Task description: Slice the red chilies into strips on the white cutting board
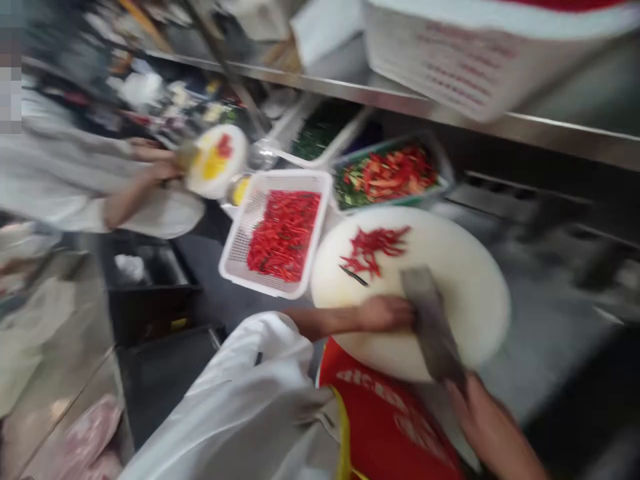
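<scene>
It's a working kitchen in here: cleaver (430, 323), cut red chillies (381, 241) on a round chopping board (475, 280) by the near edge of the counter (545, 320), metal shelf (345, 92) above.

Cutting board (475, 293) at centre right; loose chillies (375, 247) on its far left part. Cleaver (430, 320) over the board, handle end at the near edge, in the right hand (473, 400). Left hand (387, 313) just left of the blade; contact unclear. Basket (255, 284) directly left of the board, more chillies (287, 233) inside. Tray (390, 201) with cut peppers (400, 173) behind the board. Box (440, 60) above, on a shelf (350, 91). Second board (237, 160) beyond the basket, left.
</scene>
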A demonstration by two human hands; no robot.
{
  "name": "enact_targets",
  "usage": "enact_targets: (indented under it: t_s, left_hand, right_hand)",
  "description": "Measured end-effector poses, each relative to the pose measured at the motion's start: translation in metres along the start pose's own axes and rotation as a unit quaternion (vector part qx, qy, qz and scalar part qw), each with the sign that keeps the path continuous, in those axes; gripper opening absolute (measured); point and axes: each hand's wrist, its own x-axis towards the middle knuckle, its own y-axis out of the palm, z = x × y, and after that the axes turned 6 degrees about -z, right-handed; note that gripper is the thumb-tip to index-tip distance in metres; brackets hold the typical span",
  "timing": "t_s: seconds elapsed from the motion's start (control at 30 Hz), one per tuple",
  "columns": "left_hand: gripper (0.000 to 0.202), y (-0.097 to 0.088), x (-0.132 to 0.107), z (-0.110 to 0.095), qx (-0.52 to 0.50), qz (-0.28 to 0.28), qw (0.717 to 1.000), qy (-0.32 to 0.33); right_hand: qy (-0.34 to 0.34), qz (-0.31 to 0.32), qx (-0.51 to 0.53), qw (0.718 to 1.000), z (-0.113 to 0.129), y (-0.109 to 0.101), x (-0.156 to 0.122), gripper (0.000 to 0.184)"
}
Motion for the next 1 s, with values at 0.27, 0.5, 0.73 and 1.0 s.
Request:
enact_targets:
  t_s: [0.27, 0.5, 0.73, 1.0]
  left_hand:
    - [0.032, 0.002, -0.001, 0.007, -0.045, -0.054, 0.996, -0.055]
    - [0.026, -0.053, -0.005, 0.052, 0.078, -0.066, 0.976, -0.193]
    - [0.022, -0.064, 0.013, 0.059, 0.093, -0.046, 0.979, -0.177]
    - [0.029, -0.008, 0.019, -0.002, -0.058, -0.013, 0.995, -0.086]
  right_hand:
    - [0.170, 0.029, 0.036, 0.984, -0.001, -0.014, -0.017, 0.019]
    - [0.126, 0.111, 0.026, 0.985, -0.001, -0.023, -0.062, 0.021]
    - [0.142, 0.105, 0.035, 0.984, -0.015, -0.018, -0.064, 0.021]
    - [0.150, 0.056, 0.022, 0.987, -0.010, -0.020, -0.051, 0.015]
